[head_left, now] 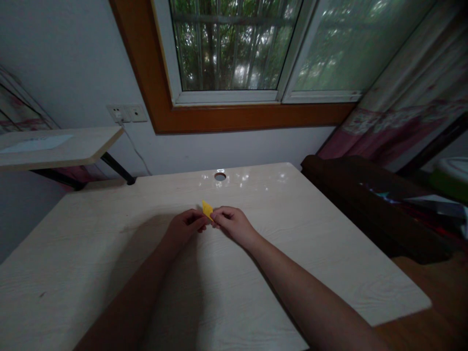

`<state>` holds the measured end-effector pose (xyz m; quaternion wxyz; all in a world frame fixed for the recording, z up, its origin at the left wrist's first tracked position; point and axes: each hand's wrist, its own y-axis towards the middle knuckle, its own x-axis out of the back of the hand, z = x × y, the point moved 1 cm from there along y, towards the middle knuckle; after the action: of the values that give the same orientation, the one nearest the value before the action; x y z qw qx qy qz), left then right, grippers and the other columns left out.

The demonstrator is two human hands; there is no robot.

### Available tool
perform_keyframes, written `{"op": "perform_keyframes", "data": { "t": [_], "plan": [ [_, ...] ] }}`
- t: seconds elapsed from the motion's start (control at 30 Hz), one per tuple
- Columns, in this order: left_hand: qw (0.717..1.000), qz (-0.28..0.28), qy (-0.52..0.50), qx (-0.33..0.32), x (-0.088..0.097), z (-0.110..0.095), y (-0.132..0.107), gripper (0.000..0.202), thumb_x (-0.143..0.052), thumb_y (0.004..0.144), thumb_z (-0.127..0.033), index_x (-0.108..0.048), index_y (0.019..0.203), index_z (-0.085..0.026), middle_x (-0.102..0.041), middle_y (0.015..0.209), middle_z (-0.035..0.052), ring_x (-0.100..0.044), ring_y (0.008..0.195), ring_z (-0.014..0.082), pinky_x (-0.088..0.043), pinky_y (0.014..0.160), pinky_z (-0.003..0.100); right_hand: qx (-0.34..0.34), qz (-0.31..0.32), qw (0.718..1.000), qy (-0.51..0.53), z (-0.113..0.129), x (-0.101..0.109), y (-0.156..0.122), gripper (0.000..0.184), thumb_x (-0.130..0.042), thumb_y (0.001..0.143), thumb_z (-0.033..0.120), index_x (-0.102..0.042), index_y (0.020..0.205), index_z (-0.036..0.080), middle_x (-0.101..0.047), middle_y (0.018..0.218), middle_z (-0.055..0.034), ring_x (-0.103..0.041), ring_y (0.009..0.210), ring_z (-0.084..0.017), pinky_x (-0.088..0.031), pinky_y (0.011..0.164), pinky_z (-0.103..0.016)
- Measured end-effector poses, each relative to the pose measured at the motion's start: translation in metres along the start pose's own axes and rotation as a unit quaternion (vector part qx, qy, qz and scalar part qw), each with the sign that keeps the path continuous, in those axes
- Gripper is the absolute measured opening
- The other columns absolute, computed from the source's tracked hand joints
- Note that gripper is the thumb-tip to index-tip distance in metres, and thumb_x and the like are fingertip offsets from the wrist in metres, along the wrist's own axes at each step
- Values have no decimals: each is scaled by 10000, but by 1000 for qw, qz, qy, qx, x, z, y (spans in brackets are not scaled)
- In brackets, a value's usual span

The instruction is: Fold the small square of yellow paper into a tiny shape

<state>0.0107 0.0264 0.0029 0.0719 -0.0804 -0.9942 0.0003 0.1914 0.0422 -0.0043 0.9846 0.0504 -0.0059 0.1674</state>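
Observation:
A small piece of folded yellow paper (207,208) is held up between my two hands, just above the pale wood-grain table (278,214). My left hand (185,226) pinches its lower left edge between thumb and fingers. On the other side, my right hand (232,222) grips the lower right edge, its thumb against the paper. The fingertips hide the bottom of the paper, so its full shape cannot be made out.
Toward the table's back edge is a round cable hole (220,177). A raised shelf (84,148) with a paper sheet (38,143) stands at the back left. A wall socket (126,114) with a cable is behind it. Dark furniture (329,195) flanks the right edge.

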Motion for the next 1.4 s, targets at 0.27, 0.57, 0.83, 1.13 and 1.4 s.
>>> {"op": "perform_keyframes", "data": {
  "t": [0.27, 0.57, 0.83, 1.13, 1.4],
  "plan": [
    [1000, -4, 26, -8, 4, 6, 0, 214, -654, 787, -368, -679, 841, -163, -667, 700, 7, -583, 629, 127, -462, 614, 238, 17, 43, 996, -76, -1, -1, -1, 206, -610, 841, 332, -697, 750, 169, -674, 699, -22, -573, 622, -121, -435, 597, -228],
    [1000, 0, 5, -6, 1, -1, -3, 205, -642, 791, -347, -646, 720, -155, -626, 630, -8, -549, 597, 112, -432, 586, 216, 33, 55, 990, -122, -3, 1, -1, 192, -615, 838, 312, -706, 743, 172, -669, 696, -8, -541, 607, -112, -395, 575, -218],
    [1000, 10, 7, 4, 2, -4, -5, 201, -606, 804, -331, -668, 733, -153, -651, 661, 13, -567, 616, 124, -435, 584, 225, 26, 50, 994, -95, -4, 0, -1, 148, -582, 823, 254, -673, 741, 170, -649, 698, -7, -540, 618, -114, -394, 580, -218],
    [1000, 8, 1, -17, 1, 1, -2, 197, -635, 794, -361, -642, 811, -165, -617, 669, -6, -566, 627, 126, -445, 607, 235, 84, 72, 981, -160, -2, 0, -3, 111, -541, 847, 187, -622, 772, 172, -596, 727, 8, -523, 651, -108, -387, 601, -206],
    [998, -2, 66, -17, 2, 4, 0, 236, -669, 767, -396, -654, 803, -163, -633, 715, 9, -574, 674, 142, -451, 625, 239, 152, 58, 966, -202, -1, -2, -5, 59, -606, 801, 138, -647, 797, 180, -574, 746, 10, -525, 649, -103, -397, 602, -208]
  ]
}}
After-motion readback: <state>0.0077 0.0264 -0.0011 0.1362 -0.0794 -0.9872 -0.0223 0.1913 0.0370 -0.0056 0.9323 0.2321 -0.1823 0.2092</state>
